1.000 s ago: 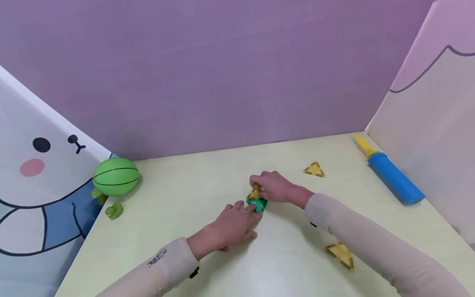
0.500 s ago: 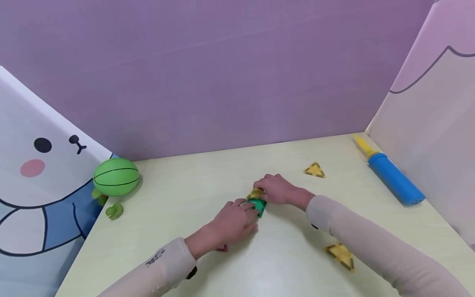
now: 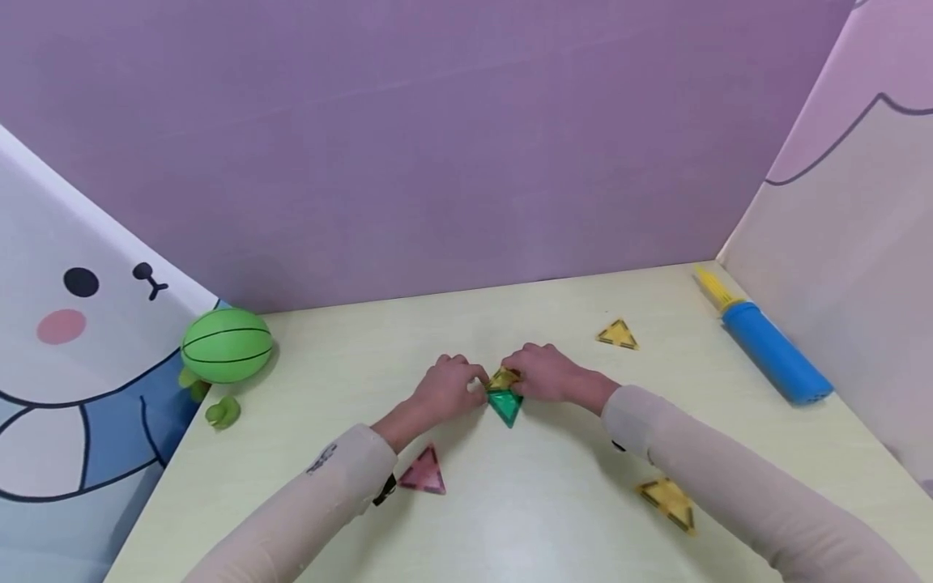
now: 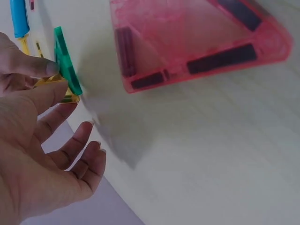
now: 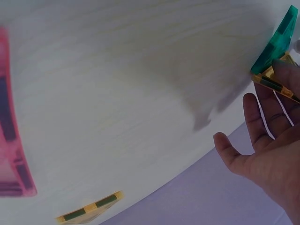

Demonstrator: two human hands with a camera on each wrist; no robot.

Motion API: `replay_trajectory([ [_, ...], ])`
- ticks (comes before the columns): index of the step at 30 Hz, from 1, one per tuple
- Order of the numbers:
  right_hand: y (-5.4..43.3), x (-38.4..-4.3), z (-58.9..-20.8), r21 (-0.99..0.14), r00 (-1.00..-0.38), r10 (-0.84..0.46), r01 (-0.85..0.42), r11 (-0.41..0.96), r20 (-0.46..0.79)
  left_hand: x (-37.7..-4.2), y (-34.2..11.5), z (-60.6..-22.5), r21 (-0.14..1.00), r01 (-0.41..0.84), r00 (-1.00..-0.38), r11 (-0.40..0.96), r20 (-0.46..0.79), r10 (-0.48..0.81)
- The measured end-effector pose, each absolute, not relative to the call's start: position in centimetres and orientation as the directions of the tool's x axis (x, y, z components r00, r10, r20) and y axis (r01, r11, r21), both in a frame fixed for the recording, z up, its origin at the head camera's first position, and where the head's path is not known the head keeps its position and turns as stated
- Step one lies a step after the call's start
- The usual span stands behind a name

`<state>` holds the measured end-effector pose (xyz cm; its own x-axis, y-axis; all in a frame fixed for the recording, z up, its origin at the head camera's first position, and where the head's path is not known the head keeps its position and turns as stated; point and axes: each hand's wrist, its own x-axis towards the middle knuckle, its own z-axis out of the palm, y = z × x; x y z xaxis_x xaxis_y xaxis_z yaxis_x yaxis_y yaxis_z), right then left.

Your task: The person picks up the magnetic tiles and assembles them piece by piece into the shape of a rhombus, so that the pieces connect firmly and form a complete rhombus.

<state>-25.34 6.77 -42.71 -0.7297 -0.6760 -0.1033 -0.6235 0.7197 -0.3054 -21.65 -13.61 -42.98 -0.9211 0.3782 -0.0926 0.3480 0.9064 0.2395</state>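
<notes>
In the head view, two triangular magnetic tiles, one yellow (image 3: 503,378) and one green (image 3: 505,406), meet edge to edge above the middle of the table. My left hand (image 3: 448,387) pinches a corner of the yellow tile between thumb and index finger, its other fingers loosely bent in the left wrist view (image 4: 56,154). From the other side my right hand (image 3: 543,372) holds the same tile, thumb on its face in the right wrist view (image 5: 276,122). The green tile (image 5: 276,40) slants away from the yellow tile's edge.
A pink triangular tile (image 3: 425,470) lies beside my left forearm. Another pink tile (image 5: 9,126) appears at the right wrist view's left edge. Yellow tiles lie at back right (image 3: 618,334) and near my right forearm (image 3: 669,504). A blue pump (image 3: 776,348) and green ball (image 3: 227,346) flank the table.
My left hand has moved off the green tile, up and away, to the yellow tile's left corner. The green and pink tiles are now uncovered. My right hand has barely shifted.
</notes>
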Motion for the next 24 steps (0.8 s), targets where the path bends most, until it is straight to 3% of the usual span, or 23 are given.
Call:
replay_trajectory([
  [9,6.8,-25.4,-43.0,-0.264,-0.723,-0.687,-0.65,0.713,-0.075,-20.2,-14.8,-41.3,0.263,0.249,-0.952,0.932,-0.112,0.286],
  [17,7.4,-25.4,-43.0,-0.264,-0.717,-0.695,-0.66,0.703,-0.057,-15.1,-18.5,-38.3,0.266,0.107,-0.93,0.958,-0.315,0.192],
  [24,7.6,-25.4,-43.0,-0.286,-0.716,-0.696,-0.657,0.698,-0.057,-10.3,-20.7,-40.1,0.233,0.23,-0.915,0.945,-0.279,0.291],
])
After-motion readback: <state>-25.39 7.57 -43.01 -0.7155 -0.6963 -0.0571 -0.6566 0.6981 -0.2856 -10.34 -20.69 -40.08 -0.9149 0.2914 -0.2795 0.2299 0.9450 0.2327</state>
